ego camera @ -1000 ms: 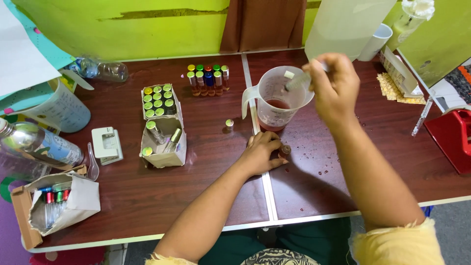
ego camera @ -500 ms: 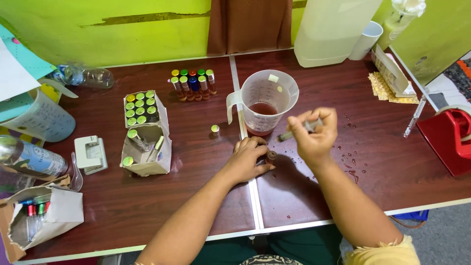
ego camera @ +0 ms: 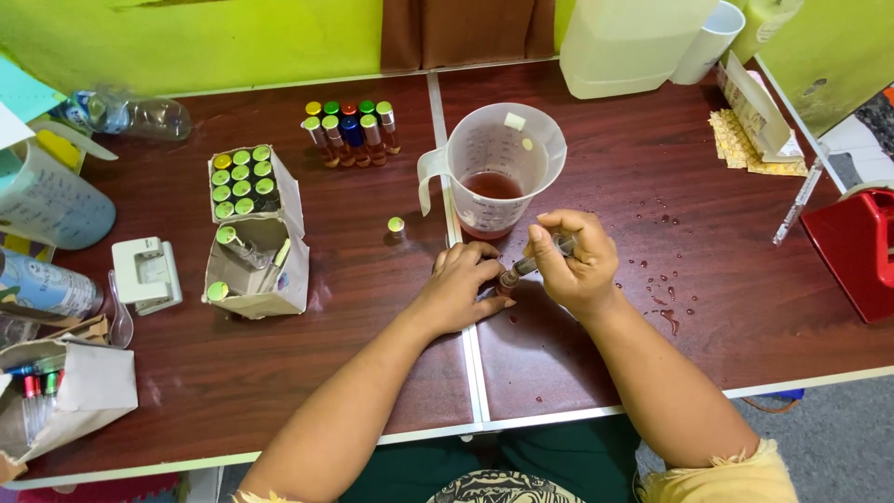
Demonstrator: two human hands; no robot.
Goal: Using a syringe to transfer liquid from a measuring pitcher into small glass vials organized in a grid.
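Observation:
My left hand (ego camera: 463,284) rests on the dark wooden table (ego camera: 372,363) and pinches a small vial (ego camera: 506,282) upright in front of the jug. My right hand (ego camera: 579,264) grips a syringe (ego camera: 540,258) holding reddish liquid, its tip pointed down-left at the vial's mouth. Just behind both hands stands a clear measuring jug (ego camera: 498,168) with reddish-brown liquid at its bottom. A single green-capped vial (ego camera: 396,226) stands to the left of the jug.
A row of colour-capped vials (ego camera: 351,130) stands at the back. Two open cartons with green-capped vials (ego camera: 250,228) lie to the left, beside a white hole punch (ego camera: 146,273). Droplets (ego camera: 666,298) spot the table on the right; a red tape dispenser (ego camera: 857,251) sits at the right edge.
My right hand came down from above the jug with the syringe to the vial held by my left hand. The left hand stayed in place.

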